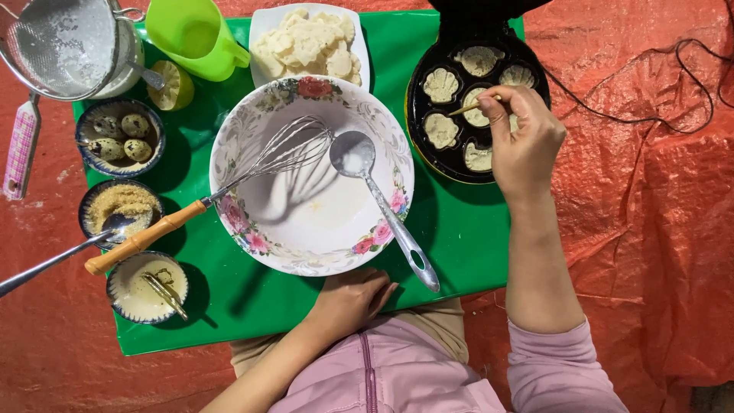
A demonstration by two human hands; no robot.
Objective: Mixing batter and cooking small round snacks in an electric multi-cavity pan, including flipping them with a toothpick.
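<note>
A thin wooden stick is pinched in the fingers of the right hand, its tip laid over a pale, shell-shaped cake in the round black moulded baking pan. The left hand is rested loosely curled, grasping nothing, on the glossy green table, just beside the floral ceramic bowl, in which a wire whisk and a metal ladle are laid.

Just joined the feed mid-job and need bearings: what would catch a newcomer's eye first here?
The big floral bowl at the centre of the green tray, holding a whisk and a ladle. To its right, the right hand pokes a thin stick into a cake in the round black mould pan. The left hand rests at the tray's near edge.
</note>
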